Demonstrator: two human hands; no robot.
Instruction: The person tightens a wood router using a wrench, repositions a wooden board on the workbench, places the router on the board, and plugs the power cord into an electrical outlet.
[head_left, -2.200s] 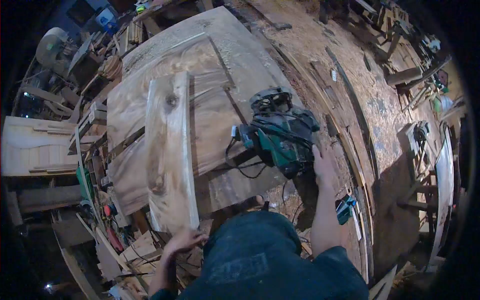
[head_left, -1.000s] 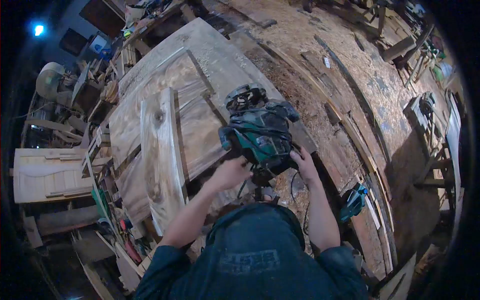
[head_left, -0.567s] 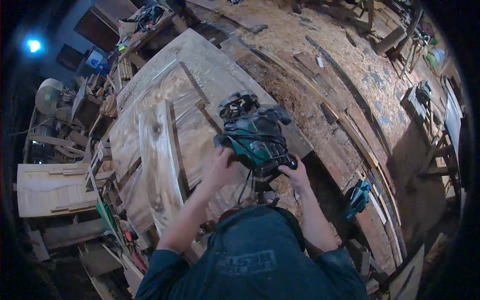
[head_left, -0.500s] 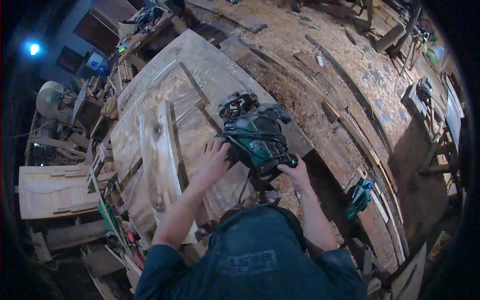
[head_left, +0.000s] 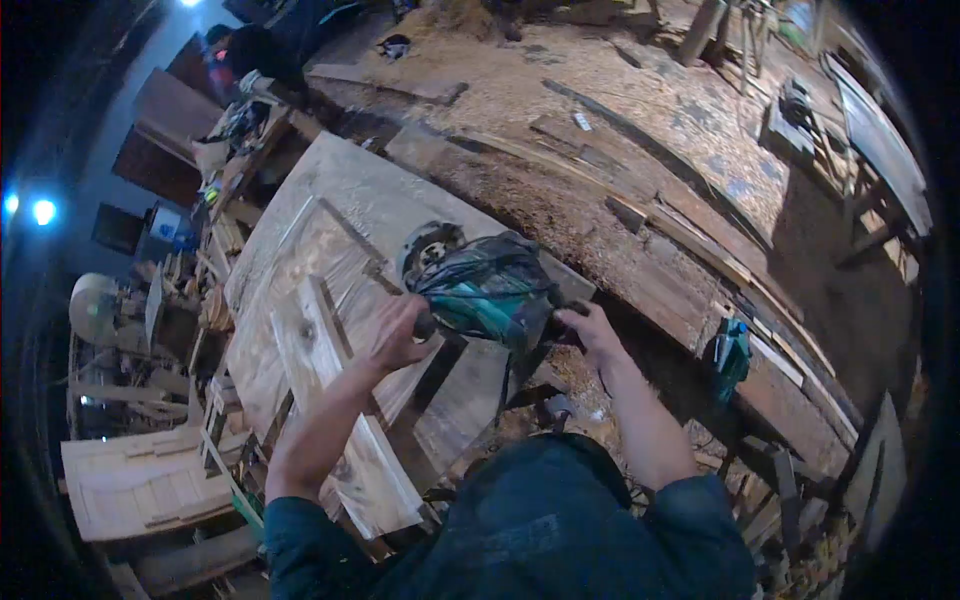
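Note:
A green power tool (head_left: 490,295) with a dark cord bundled over its body is above the large wooden panel (head_left: 350,170), its round base facing up and left. My left hand (head_left: 398,335) is closed round the dark knob on the tool's left side. On the other side, my right hand (head_left: 590,330) grips the tool's dark right end. A thick pale board (head_left: 345,410) with a squared edge lies across the panel, left of the tool and under my left forearm.
A second green tool (head_left: 732,358) rests on long planks at the right. A co-worker (head_left: 255,60) in dark clothing is at the far upper left. Pale panelled wood (head_left: 150,480) lies at the lower left. Wood shavings (head_left: 640,70) cover the ground beyond.
My left hand has come from the pale board to the tool's knob, and my right hand stays on the tool. The view has turned, bringing the co-worker into sight.

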